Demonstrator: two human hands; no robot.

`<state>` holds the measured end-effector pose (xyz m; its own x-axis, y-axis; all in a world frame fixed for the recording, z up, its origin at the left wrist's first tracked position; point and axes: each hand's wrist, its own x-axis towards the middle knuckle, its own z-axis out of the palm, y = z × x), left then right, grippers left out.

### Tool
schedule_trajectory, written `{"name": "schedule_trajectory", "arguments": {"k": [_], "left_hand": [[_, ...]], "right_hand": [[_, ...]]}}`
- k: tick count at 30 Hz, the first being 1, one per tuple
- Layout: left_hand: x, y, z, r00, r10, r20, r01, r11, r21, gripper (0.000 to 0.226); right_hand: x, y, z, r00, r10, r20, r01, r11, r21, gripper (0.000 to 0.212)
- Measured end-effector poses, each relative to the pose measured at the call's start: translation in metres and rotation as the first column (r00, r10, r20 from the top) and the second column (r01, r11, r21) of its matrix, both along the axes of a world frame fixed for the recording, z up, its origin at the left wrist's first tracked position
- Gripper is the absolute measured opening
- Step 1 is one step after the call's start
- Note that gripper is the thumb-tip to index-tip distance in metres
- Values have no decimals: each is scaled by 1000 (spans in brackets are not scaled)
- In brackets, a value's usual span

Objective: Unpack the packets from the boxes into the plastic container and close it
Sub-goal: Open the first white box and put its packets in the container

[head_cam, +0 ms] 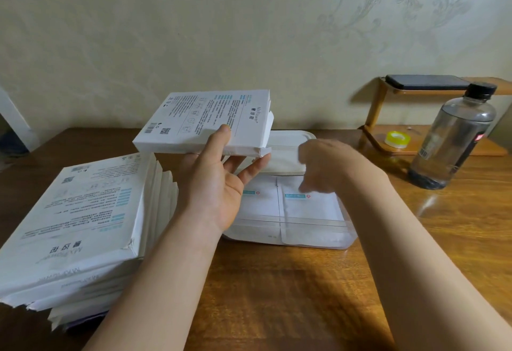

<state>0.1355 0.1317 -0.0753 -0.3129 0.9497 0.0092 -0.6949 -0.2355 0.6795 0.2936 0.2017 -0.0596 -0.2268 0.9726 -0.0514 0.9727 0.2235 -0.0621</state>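
A left hand (219,184) is gripping a flat white box (205,120) in the centre of the frame, lifted clear of the wooden table (277,295), with the thumb pressing on the printed top face and the other fingers spreading underneath. The box is tilting slightly, and its right end is showing a loose flap and looks open. Just right of it, a right hand (324,165) is hovering over the clear plastic container (346,237). It is smeared by motion blur with its fingers pointing down, so I cannot tell whether it is grasping anything or is released. The container is sitting on the table in the middle of the frame, below and between the two hands. It is holding white packets (310,209) lying flat side by side, each marked with a small blue label and a red cross. Its white lid (285,153) is lying off the container, just behind it and partly hidden by the raised box. A leaning stack of boxes (80,220) of the same kind is filling the lower left of the frame, printed faces up. In the right of the frame, a clear bottle (454,137) with a black cap is standing upright on the table. A roll of tape with a yellow core (396,139) is lying behind the bottle, on the base of a small wooden stand (374,109). A dark phone (426,82) is lying flat on top of the stand, against the patterned wall.
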Motion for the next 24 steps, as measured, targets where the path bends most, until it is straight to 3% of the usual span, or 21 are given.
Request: {"name": "schedule_trajectory", "arguments": {"k": [3,6,13,20,24], "left_hand": [[1,0,-1,1000,-6,-4,6,1000,-3,20],[0,-1,-2,1000,-10,-2,10,1000,0,22],[0,0,-2,1000,-23,18,23,1000,0,23],[0,0,-2,999,-33,32,33,999,-4,27],[0,-1,-2,999,-37,34,37,999,-4,24]], "right_hand": [[-5,-9,2,968,221,115,-176,934,-311,88],[-7,-8,-4,937,282,205,-187,902,-389,103],[-8,-7,-10,926,249,284,-126,912,-390,83],[-10,-9,-14,940,184,288,-59,918,-393,76],[-9,-8,-15,949,179,260,-77,930,-359,60]]}}
